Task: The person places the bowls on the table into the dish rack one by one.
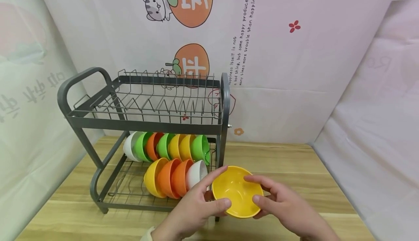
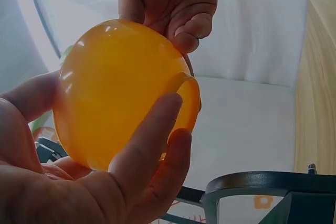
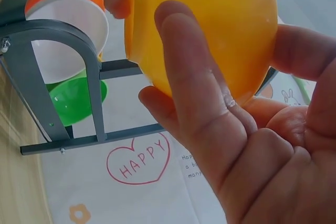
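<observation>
Both hands hold a yellow bowl [image 1: 238,193] in front of the dish rack's right end, its inside facing the head camera. My left hand [image 1: 198,206] grips the left side, thumb over the rim. On the opposite side, my right hand [image 1: 282,200] pinches the rim between thumb and fingers. The left wrist view shows the bowl's rounded underside [image 2: 115,98] and its foot ring, with left fingers [image 2: 144,150] pressed on it. From the right wrist, right fingers [image 3: 191,72] lie along the outside of the bowl [image 3: 226,19].
A dark grey two-tier dish rack [image 1: 144,124] stands on the wooden table [image 1: 278,164]. Its lower tier holds a back row of bowls [image 1: 163,147], white, green, orange and yellow, and a front row of yellow, orange and white bowls [image 1: 173,179]. A printed cloth [image 1: 278,70] hangs behind.
</observation>
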### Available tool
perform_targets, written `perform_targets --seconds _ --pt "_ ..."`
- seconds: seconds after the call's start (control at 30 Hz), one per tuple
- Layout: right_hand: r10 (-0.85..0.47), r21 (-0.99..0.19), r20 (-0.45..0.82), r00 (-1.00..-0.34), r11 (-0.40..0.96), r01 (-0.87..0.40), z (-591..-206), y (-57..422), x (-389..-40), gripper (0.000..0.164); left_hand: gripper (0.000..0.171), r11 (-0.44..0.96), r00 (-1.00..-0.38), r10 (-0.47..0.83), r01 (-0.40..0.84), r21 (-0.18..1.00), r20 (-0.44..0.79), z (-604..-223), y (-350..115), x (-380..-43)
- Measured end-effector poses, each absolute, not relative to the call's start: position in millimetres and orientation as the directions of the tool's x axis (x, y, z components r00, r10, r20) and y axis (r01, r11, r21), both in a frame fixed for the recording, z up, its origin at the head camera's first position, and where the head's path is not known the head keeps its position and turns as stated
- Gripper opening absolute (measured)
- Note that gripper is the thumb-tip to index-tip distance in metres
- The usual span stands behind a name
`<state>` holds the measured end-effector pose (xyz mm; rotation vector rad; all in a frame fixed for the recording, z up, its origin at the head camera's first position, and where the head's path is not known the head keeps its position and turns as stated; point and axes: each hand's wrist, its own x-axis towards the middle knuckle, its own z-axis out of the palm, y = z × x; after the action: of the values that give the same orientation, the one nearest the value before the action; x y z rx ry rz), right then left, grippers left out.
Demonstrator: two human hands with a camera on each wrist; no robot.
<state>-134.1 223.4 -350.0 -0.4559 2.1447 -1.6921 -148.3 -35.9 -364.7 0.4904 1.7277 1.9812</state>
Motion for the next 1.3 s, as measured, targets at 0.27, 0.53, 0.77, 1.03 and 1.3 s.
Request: perform_targets --seconds 0.27,0.53,0.77,1.03,1.3 --pt "-0.402 -0.956 -0.077 -0.912 0.289 -0.046 -350 219 -139 0.047 0.065 -0.083 -0.819 0.573 -0.101 0.991 -0.035 -365 -45 -150" --pt "-0.260 -0.934 0.118 -0.958 0.298 -0.196 -368 208 -164 0.053 0.057 0.025 -0.818 0.571 -0.059 0.998 -0.063 -354 -72 -148" --pt "-0.276 -0.855 0.222 -0.935 0.407 -0.322 -385 183 -189 0.073 0.058 0.068 -0.811 0.581 -0.031 0.997 -0.065 -348 -94 -148" --pt "-0.313 -0.839 0.271 -0.910 0.387 -0.383 -394 157 -194 0.075 0.056 0.120 -0.818 0.573 0.014 0.993 -0.058 -347 -110 -148" --pt "-0.209 -0.745 0.344 -0.916 0.533 -0.401 -401 143 -195 0.075 0.056 0.205 -0.858 0.511 0.065 0.977 -0.050 -338 -122 -141"
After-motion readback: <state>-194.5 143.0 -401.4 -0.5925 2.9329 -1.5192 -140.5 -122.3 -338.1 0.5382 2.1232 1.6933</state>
